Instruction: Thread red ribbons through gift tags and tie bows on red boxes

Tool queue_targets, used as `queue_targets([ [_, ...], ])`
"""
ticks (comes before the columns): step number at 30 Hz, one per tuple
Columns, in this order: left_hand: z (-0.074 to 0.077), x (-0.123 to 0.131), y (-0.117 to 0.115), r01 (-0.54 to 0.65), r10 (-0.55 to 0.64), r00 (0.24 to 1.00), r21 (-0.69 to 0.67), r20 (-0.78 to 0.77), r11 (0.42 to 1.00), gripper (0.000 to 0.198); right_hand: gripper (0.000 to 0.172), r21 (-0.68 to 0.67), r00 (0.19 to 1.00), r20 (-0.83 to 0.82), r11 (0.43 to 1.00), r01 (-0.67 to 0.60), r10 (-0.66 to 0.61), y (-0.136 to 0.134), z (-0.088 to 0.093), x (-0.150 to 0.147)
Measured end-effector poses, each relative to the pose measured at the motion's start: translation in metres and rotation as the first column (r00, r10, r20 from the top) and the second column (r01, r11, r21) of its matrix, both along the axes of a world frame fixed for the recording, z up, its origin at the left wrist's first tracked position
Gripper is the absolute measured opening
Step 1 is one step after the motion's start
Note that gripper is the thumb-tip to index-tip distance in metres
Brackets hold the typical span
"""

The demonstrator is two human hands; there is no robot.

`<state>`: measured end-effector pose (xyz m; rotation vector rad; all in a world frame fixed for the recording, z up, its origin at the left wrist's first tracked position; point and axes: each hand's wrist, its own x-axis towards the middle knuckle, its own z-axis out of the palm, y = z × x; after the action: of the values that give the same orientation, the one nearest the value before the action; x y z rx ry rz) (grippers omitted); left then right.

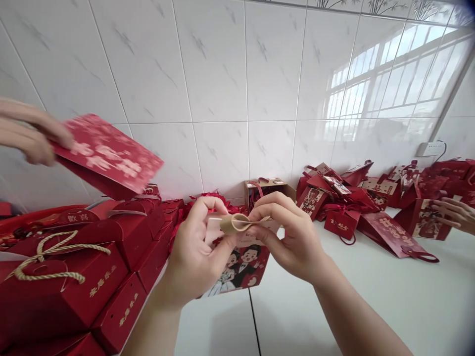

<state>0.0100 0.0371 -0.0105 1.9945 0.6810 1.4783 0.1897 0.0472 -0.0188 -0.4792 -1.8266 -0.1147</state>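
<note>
Just in front of me, a tan ribbon (234,225) is bent into a loop. My left hand (200,249) has its fingers curled around the loop's left side, with the thumb below it. My right hand (293,235) pinches the gathered part of the ribbon between thumb and fingers. Directly behind the ribbon is a red gift box (252,267) printed with a cartoon couple; both hands cover parts of it. Whether the ribbon is attached to the box, I cannot tell.
Red boxes (107,277) with gold rope handles are stacked at left. Another person's hand (33,131) holds a red box (111,153) above them, blurred. Red bags (341,198) are piled at right, where another hand (454,210) touches one. An open box (272,188) stands by the wall.
</note>
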Motion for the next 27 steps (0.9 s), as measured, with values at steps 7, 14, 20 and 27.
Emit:
queue_targets([
  [7,0.008,-0.008,-0.008,-0.190,0.193,0.974,0.034,-0.119,0.981,0.031,0.015,-0.344,0.985,0.100,0.933,-0.101,0.143,0.000,0.007,0.015],
  [14,0.010,-0.019,0.002,-0.577,0.580,0.809,0.057,-0.098,0.815,0.044,0.019,-0.481,0.955,-0.171,0.866,0.134,-0.243,0.036,0.006,0.055],
  [20,0.016,-0.025,0.002,-0.650,0.643,0.755,-0.013,-0.124,0.760,0.046,0.035,-0.209,0.558,-0.693,0.868,0.450,-0.456,0.071,-0.002,0.095],
  [27,0.016,-0.042,0.020,-0.795,0.728,0.561,-0.011,-0.394,0.607,0.040,0.021,-0.002,0.759,-0.574,0.927,0.374,-0.307,0.061,-0.002,0.052],
])
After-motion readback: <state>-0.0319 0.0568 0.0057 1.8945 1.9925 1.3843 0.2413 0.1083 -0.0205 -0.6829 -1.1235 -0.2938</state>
